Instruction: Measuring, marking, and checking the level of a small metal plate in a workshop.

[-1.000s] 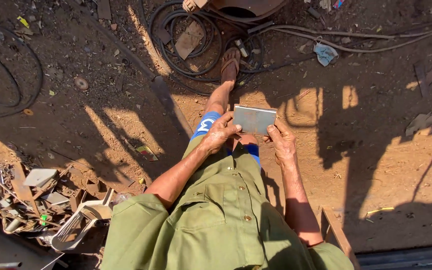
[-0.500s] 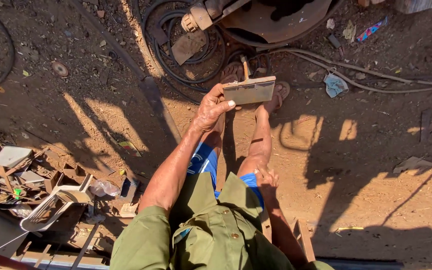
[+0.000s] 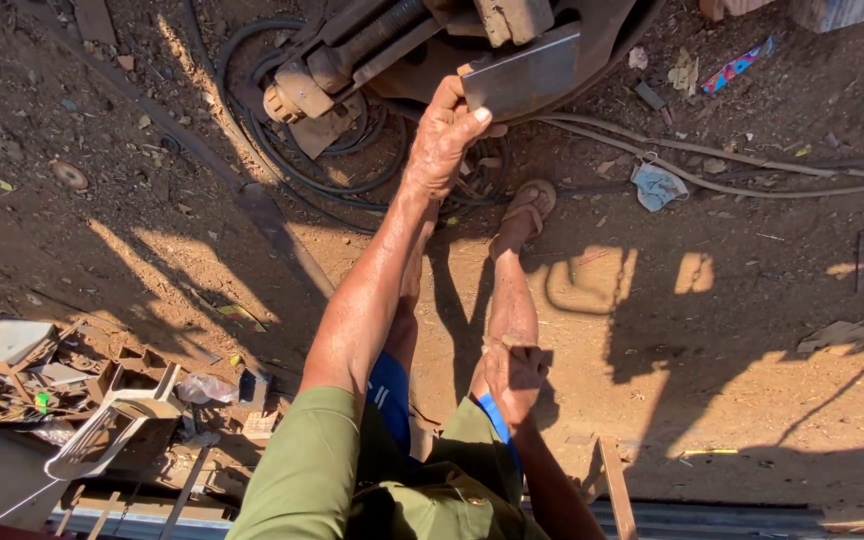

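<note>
Dirt ground (image 3: 752,330), reddish and strewn with scraps, fills the view, half in sun and half in long shadow. Rusty machinery (image 3: 392,40) sits at twelve o'clock, with a threaded shaft and heavy brackets, and black hoses (image 3: 282,160) coil on the soil just beneath it at eleven o'clock. A scrap pile (image 3: 62,390) of bent metal pieces and cardboard lies at eight o'clock, well apart from both hands. A pale cable (image 3: 752,165) runs from the machine toward three o'clock, passing a crumpled cloth (image 3: 657,187) at two o'clock.

The person sits with legs stretched toward the machine, a sandalled foot (image 3: 527,212) near the centre. The left hand (image 3: 444,140) is raised at the end of an outstretched arm toward twelve o'clock; its fingers curl over one end of a flat grey metal plate (image 3: 527,75) with the thumb pressed against its face, holding it tilted against the machinery. The right hand (image 3: 512,375) rests on the right knee at six o'clock, fingers together and bent loosely over it, gripping nothing that can be made out. A thin wooden slat (image 3: 615,485) lies at five o'clock, near the right forearm.
</note>
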